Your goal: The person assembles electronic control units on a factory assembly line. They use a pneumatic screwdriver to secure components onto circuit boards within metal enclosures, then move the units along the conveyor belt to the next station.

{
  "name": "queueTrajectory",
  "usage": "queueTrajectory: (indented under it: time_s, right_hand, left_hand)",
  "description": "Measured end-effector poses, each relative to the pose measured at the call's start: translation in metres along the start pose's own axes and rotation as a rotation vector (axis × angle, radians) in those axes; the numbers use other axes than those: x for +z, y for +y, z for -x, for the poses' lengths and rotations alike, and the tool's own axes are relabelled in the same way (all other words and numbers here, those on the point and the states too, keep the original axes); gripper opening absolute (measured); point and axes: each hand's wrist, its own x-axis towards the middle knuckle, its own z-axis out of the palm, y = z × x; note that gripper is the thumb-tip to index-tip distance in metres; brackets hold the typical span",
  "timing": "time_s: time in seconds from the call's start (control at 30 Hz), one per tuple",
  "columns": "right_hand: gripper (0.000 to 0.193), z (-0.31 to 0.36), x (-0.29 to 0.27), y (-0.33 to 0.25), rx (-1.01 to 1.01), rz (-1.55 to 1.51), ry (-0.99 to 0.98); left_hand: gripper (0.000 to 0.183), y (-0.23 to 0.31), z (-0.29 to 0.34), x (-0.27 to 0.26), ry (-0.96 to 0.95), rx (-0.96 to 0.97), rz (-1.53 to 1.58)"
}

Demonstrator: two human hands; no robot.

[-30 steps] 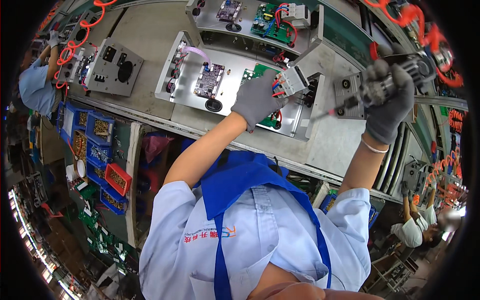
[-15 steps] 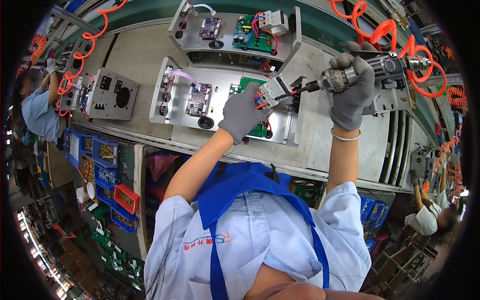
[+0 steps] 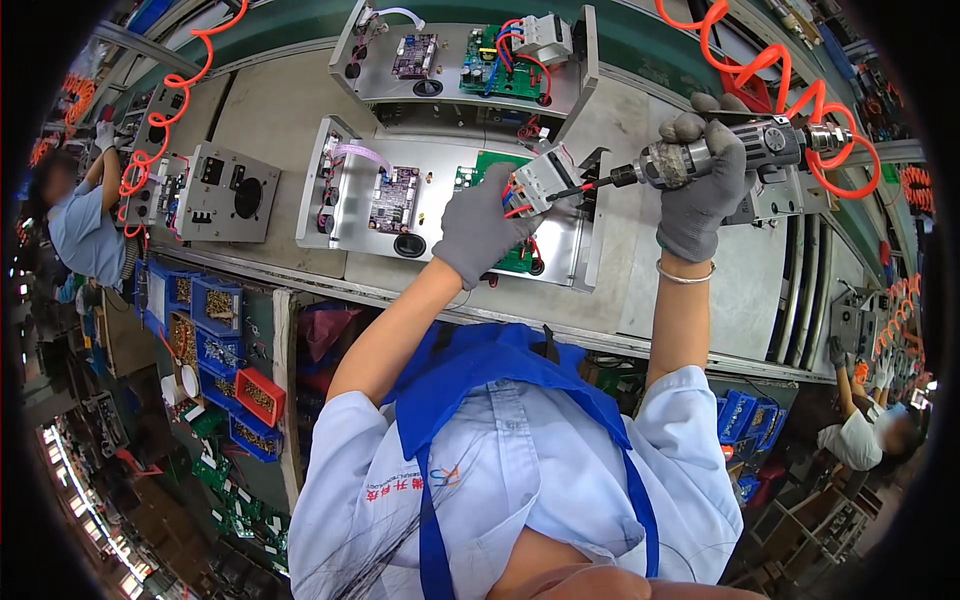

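Head view: your grey-gloved left hand pinches a white rectangular plastic breaker over an open silver metal chassis; your grey-gloved right hand grips a silver cylindrical driver pointed at the breaker.

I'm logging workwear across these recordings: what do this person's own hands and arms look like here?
The left hand and right hand are both gloved in grey to the wrist. A thin, pale bracelet circles the right wrist. The left sleeve and right sleeve are short and pale blue, leaving the forearms bare.
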Motion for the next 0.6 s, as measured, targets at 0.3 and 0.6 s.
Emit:
queueTrajectory:
  time_s: [0.3,0.6]
  right_hand:
    - [0.040,0.0007,-0.0030,0.0056,0.022,0.011,-0.013]
    - [0.044,-0.0057,-0.0108,0.0055,0.112,-0.090,-0.102]
  left_hand:
    - [0.069,-0.0029,-0.0002,0.0016,-0.009,0.003,-0.001]
    - [0.067,-0.0022,-0.0021,0.0024,-0.032,-0.013,-0.042]
